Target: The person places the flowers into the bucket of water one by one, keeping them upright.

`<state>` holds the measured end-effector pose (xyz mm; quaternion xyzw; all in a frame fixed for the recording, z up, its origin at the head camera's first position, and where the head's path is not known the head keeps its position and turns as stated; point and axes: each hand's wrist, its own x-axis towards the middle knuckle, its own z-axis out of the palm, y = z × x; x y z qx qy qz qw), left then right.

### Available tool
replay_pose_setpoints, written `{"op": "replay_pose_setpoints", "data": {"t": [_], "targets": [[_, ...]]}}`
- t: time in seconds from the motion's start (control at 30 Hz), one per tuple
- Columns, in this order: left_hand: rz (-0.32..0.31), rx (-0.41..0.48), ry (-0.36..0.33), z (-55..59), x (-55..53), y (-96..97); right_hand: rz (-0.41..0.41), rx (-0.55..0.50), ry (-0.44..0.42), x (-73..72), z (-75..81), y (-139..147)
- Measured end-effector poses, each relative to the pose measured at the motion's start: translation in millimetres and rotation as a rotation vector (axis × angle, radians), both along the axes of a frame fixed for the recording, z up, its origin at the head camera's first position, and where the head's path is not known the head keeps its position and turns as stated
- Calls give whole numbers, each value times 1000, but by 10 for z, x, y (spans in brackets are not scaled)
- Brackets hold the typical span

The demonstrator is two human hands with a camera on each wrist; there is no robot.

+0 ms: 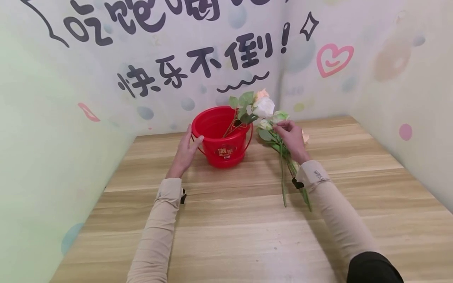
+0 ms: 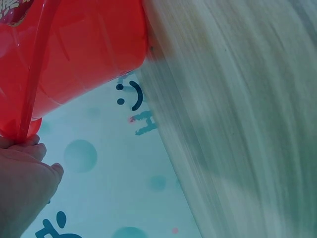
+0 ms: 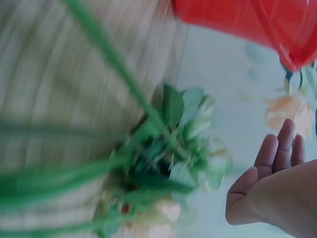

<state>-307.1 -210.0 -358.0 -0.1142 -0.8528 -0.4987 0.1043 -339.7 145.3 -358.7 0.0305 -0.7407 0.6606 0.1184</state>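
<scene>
Sleeves: my beige right sleeve (image 1: 339,212), black cloth (image 1: 375,269) at its elbow, and my beige left sleeve (image 1: 152,239) stretch forward over the wood-grain table (image 1: 233,236).
Right hand (image 1: 293,137): fingers loosely bent at the loose flowers (image 1: 267,135), nothing visibly gripped; whether my fingertips touch a bloom, I cannot tell.
Loose flowers: pale green and peach heads right of the red bucket (image 1: 224,152), leafy stems pointing towards me.
Left hand (image 1: 184,153): spread against the bucket's left side, thumb near the front of the rim.
Bucket: upright on the table, its handle hanging down; a white rose (image 1: 263,107) and a peach rose (image 1: 262,93) lean out over its right rim.
Wall (image 1: 170,110): dark Chinese writing, a pink heart (image 1: 334,59) to the right.
</scene>
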Motion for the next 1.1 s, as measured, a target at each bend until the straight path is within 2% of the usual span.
{"op": "replay_pose_setpoints", "data": {"t": [0.3,0.47,0.8,1.1], "targets": [[-4,2,9,-9,-21,-7,-55,50,-74,46,-72,370],[-4,-3,11,-7,-24,-5,-58,123,-112,72,-141,539],[-5,1,12,7,-23,-13,28,267,-231,85,-243,757],[-14,14,10,-1,-4,-8,68,301,-275,119,-337,851]]}}
